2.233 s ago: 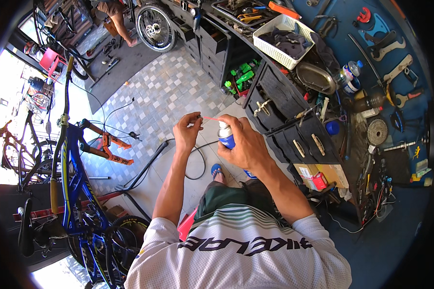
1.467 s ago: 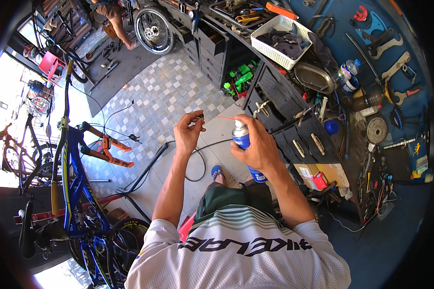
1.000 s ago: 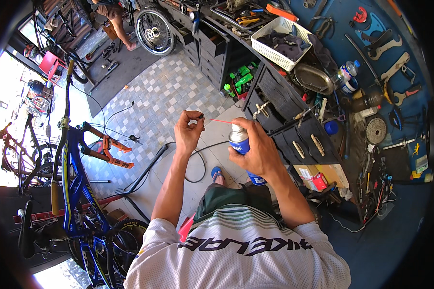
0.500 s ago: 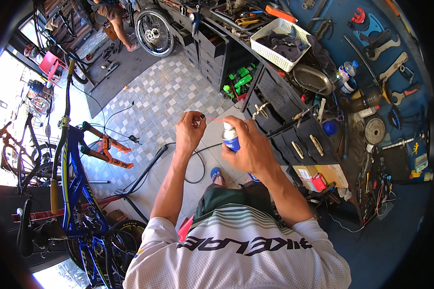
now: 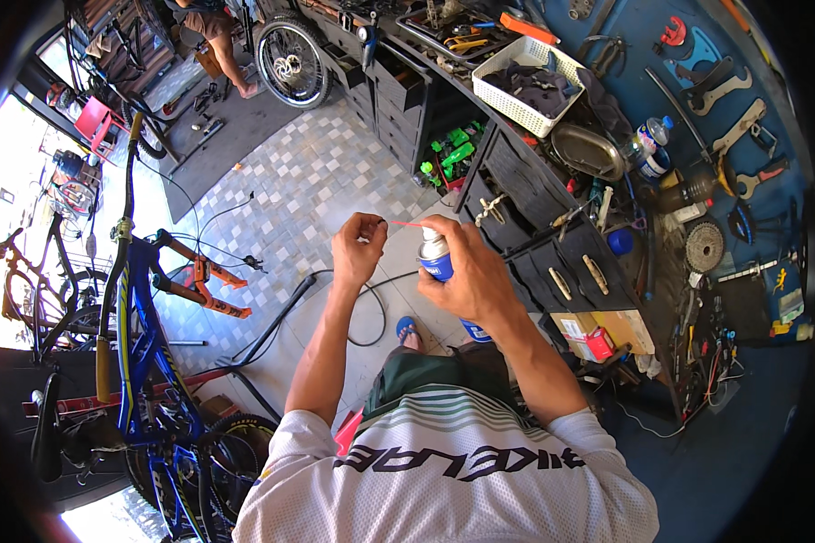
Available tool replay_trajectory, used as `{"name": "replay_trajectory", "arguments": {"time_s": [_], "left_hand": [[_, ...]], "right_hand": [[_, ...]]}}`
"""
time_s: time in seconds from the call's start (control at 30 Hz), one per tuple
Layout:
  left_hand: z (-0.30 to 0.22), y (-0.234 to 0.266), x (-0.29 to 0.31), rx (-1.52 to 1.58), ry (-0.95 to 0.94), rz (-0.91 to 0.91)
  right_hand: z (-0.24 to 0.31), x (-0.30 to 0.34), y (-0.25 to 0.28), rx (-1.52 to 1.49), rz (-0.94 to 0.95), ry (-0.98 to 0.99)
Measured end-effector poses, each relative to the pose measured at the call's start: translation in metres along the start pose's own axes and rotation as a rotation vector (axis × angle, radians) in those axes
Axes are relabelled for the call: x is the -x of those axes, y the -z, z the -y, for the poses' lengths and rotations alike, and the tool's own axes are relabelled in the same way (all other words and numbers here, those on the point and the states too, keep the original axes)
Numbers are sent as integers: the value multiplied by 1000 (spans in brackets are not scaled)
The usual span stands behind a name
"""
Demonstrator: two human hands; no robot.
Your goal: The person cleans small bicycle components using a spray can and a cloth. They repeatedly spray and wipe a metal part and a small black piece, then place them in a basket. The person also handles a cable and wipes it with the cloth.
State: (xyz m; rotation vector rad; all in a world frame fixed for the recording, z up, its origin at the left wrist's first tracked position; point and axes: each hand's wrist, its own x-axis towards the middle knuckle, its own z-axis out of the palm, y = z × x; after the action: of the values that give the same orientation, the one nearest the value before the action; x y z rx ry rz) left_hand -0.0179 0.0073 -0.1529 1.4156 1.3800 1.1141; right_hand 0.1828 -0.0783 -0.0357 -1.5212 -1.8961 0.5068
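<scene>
In the head view, a spray can (image 5: 436, 266) is held in the right hand (image 5: 476, 277), in front of the body and above the tiled floor (image 5: 294, 149). The can is wrapped by the right fingers and thumb, with a fingertip laid over its top. A small dark part (image 5: 382, 223), too tiny to be identified, is pinched between the fingertips of the left hand (image 5: 359, 249).

The main relation is set by the thin red straw (image 5: 407, 223) on the can's nozzle: from it, the dark part lies to the left, almost level in the picture. The straw's tip is brought just beside the part; whether the two touch cannot be told. The part is nearer to the left hand, by which it is gripped, while the can and straw are reached across from the right.

The straw is pointed leftward at the left fingertips, its long axis running nearly straight across the picture. The can's long axis is set crosswise to it, from the cap at upper left down to the base at lower right, partly covered by the right hand. No clear long axis can be made out on the dark part.

To the left, a blue bicycle frame (image 5: 138, 330) is seen, well apart from both hands.
</scene>
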Motion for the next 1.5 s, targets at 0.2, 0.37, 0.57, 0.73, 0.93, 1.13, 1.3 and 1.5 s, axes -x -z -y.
{"name": "replay_trajectory", "arguments": {"time_s": [0.2,0.37,0.57,0.73,0.93,1.13,1.3,1.5], "left_hand": [[21,7,-9,950,674,61],[39,2,-11,1114,842,17],[44,-9,-11,1152,876,-13],[39,-13,-7,1164,901,-61],[58,-12,-8,1159,854,35],[100,-11,-20,1045,749,116],[117,-20,-20,840,557,233],[105,-42,-28,548,577,210]], "right_hand": [[-6,5,2,-2,31,33],[-7,6,-14,31,81,52],[-14,4,-34,78,155,1],[-19,6,-36,50,125,-17],[-29,12,-31,-34,59,-70],[-100,72,26,-139,-309,-232],[-179,165,141,-156,-1067,-415],[-289,273,263,408,-1430,-698]]}}
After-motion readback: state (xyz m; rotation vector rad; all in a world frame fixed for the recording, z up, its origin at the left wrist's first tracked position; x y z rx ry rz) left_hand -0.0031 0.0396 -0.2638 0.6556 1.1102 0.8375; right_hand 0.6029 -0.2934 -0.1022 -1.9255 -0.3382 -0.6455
